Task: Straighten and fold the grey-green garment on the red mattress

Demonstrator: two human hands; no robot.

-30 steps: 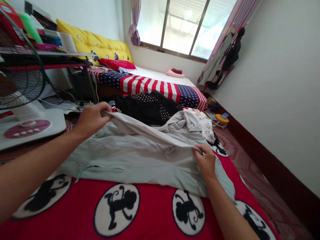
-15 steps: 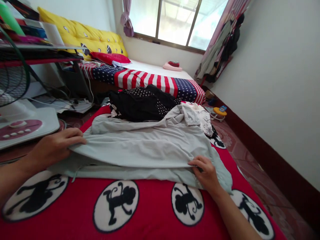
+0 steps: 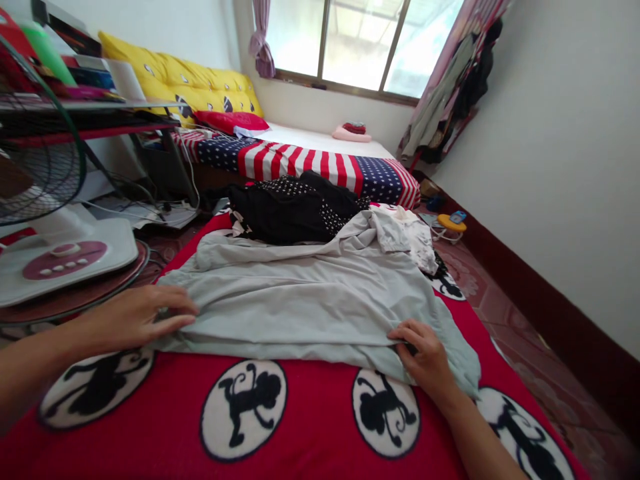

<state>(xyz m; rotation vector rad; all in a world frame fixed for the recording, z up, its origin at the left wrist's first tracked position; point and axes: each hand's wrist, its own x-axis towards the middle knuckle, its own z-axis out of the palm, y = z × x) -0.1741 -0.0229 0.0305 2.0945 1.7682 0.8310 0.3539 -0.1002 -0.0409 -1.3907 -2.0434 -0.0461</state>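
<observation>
A pale grey-green garment (image 3: 300, 300) lies spread and slightly wrinkled across a red blanket (image 3: 165, 417) with monkey pictures in white ovals. My left hand (image 3: 145, 313) is at the garment's near left corner, fingers and thumb apart, resting on or just over the cloth. The near right part of the cloth is pinched in my right hand (image 3: 425, 353), between thumb and fingers. Behind the garment sits a heap of black clothes (image 3: 290, 210), partly white-dotted. A white patterned garment (image 3: 420, 240) lies by the far right corner.
To the left stand a fan (image 3: 70, 253) and a cluttered desk (image 3: 100, 107). A bed with a stars-and-stripes cover (image 3: 300, 160) is below the window. A yellow stool (image 3: 451, 223) stands on the tiled floor by the right wall, where clothes (image 3: 465, 93) hang.
My left hand has let go of the garment's raised left edge, which now lies flatter. My right hand keeps its pinch. The whole view has shifted slightly.
</observation>
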